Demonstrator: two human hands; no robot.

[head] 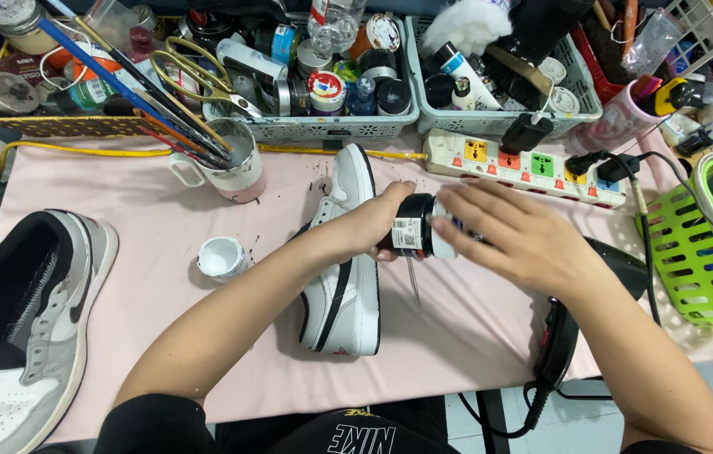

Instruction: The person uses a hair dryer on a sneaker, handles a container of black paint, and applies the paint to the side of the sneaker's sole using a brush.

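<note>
Pink cloth covers the tabletop, with crowded baskets along its far edge. Above a white sneaker, the left hand has its fingers clamped on a small black jar; the right hand wraps fingers around its lid end.

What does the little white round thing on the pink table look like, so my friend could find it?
Start at the pink tabletop and find the mug of paintbrushes near the back. Just in front of it, between the grey-and-white shoe and the person's left forearm, lies a small white lid. It is the only loose round thing there, flat and open side up.
</note>
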